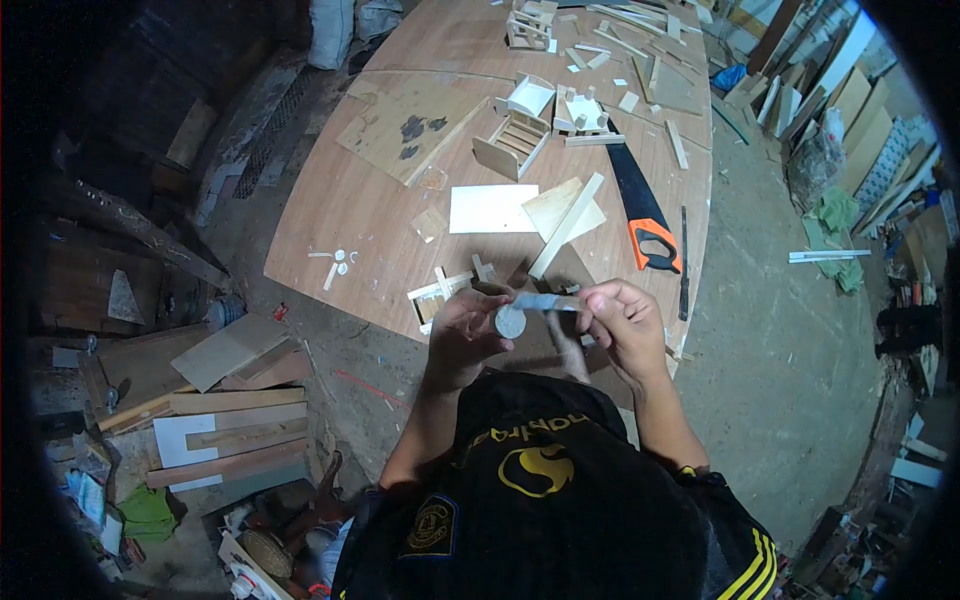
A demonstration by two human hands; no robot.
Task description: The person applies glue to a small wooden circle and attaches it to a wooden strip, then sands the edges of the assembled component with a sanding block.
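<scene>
My left hand (pixel 462 325) is closed around the edge of a small round grey disc (pixel 510 322), its flat face turned up. A thin pale grey strip (pixel 545 301) lies across the disc's upper edge in this view. The strip's other end is pinched between the thumb and fingers of my right hand (pixel 625 322). Both hands are over the near edge of the table. Just beyond my left hand is a small wooden frame (pixel 432 303) with upright sticks, partly hidden by the fingers.
On the wooden table (pixel 310 210) lie a white sheet (pixel 480 209), a long wood strip (pixel 567 225) and a handsaw (pixel 650 225) with an orange handle. Farther back stand a miniature bed (pixel 515 142) and a small table (pixel 583 112). Boards (pixel 235 430) are piled at left.
</scene>
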